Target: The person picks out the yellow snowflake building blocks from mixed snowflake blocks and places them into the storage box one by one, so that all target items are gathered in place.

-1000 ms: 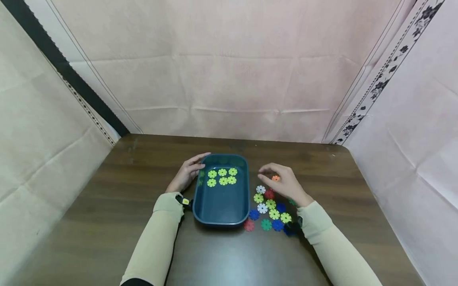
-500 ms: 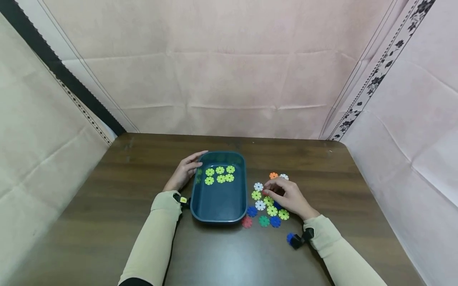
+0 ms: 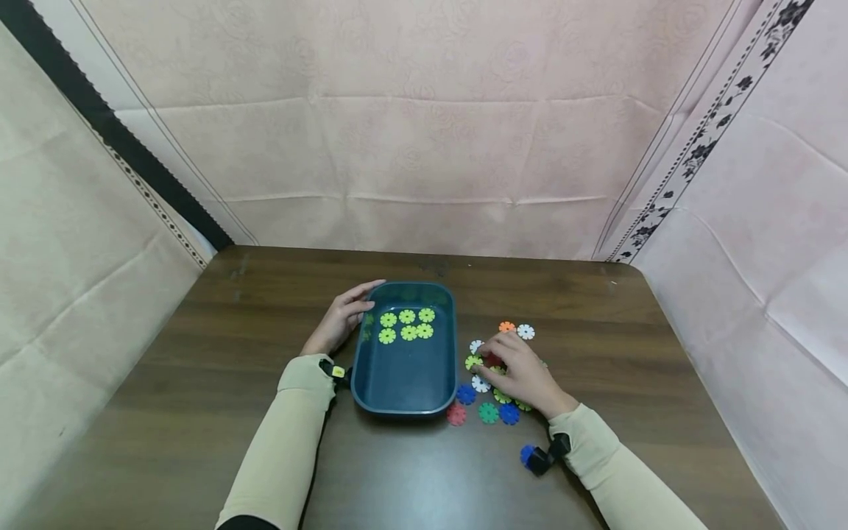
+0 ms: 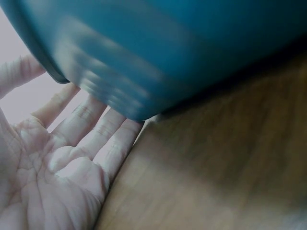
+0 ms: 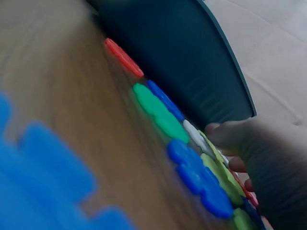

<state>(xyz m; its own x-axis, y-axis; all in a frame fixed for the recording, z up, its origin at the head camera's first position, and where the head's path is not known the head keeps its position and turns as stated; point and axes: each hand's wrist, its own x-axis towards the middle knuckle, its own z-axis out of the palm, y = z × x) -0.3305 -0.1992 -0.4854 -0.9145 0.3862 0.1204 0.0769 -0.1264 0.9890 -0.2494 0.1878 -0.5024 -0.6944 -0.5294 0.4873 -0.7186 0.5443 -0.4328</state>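
Observation:
A dark blue-green tray [image 3: 404, 383] stands on the table with several yellow-green flower-shaped discs [image 3: 407, 316] inside. My left hand [image 3: 338, 320] holds its far left corner, thumb at the rim and straight fingers against the outer wall [image 4: 124, 91]. To the right of the tray lies a loose cluster of similar discs. Over this cluster my right hand [image 3: 520, 372] reaches with bent fingers. Its thumb [image 5: 223, 132] and forefinger are spread at a yellow-green disc [image 3: 473, 362]; whether they touch it is unclear. The hand partly covers a red disc [image 3: 493, 360] and others.
Blue discs [image 3: 509, 414], a green disc [image 3: 488, 413], a red disc [image 3: 456, 414] and white discs [image 3: 525, 332] lie around the cluster, with an orange disc [image 3: 506, 326] behind. One blue disc [image 3: 526, 455] is near the right wrist camera. Cloth hangs behind the wooden table [image 3: 298, 272].
My right hand came down from above the cluster to the red disc, then shifted left to the yellow-green disc, uncovering the orange and white discs behind. The left hand stays at the tray.

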